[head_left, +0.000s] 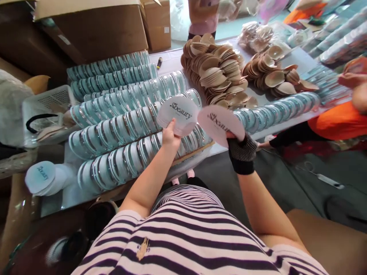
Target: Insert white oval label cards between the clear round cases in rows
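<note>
We see the left hand (170, 138), bare, clamped on the lower edge of a white round card printed "Sbeauty" (177, 114), which it holds upright above the worktop (169, 61). The right hand (241, 149), in a dark fingerless knitted glove, grips a pale pink round card with the same lettering (220, 124), tilted and just beside the white one; the two cards nearly touch, though the hands themselves are apart. Beneath both cards lie long rows of pale blue round compact cases (120, 130), overlapped on edge. Behind them we find heaps of beige round puffs (218, 72). At far left a stack of light blue printed lids (43, 177) rests beside a white mesh basket (48, 101). Brown cardboard boxes (97, 26) stand behind the worktop. A person in an orange garment (338, 120) sits at the right.
</note>
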The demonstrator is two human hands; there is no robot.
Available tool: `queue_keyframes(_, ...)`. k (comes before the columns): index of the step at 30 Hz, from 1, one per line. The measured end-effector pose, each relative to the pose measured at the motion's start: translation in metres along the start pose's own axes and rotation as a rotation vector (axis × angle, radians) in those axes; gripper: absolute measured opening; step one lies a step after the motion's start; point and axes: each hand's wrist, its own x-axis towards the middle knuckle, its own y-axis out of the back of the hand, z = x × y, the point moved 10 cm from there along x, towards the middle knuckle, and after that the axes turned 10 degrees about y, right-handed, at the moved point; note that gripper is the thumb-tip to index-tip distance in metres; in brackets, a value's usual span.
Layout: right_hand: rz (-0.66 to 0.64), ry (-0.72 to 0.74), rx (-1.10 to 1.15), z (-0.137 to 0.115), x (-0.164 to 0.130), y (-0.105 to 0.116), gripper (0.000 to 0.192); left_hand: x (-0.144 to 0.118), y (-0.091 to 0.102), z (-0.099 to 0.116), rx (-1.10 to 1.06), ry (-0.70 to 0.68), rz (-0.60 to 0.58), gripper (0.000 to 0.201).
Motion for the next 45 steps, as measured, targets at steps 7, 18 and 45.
queue_keyframes(7, -0.516, 0.2, -0.243, -0.025, -0.094, -0.017, 0.048, 0.022, -0.01, -0.008, -0.076, 0.163, -0.06, 0.036)
queue_keyframes(18, -0.968, 0.095, -0.39, -0.041, -0.053, -0.109, 0.039, 0.02, -0.001, -0.014, -0.065, 0.11, -0.015, 0.035)
queue_keyframes(45, -1.372, -0.373, 0.777, -0.043, -0.09, -0.161, 0.045, 0.01, 0.006, -0.004, -0.034, -0.114, 0.033, 0.043)
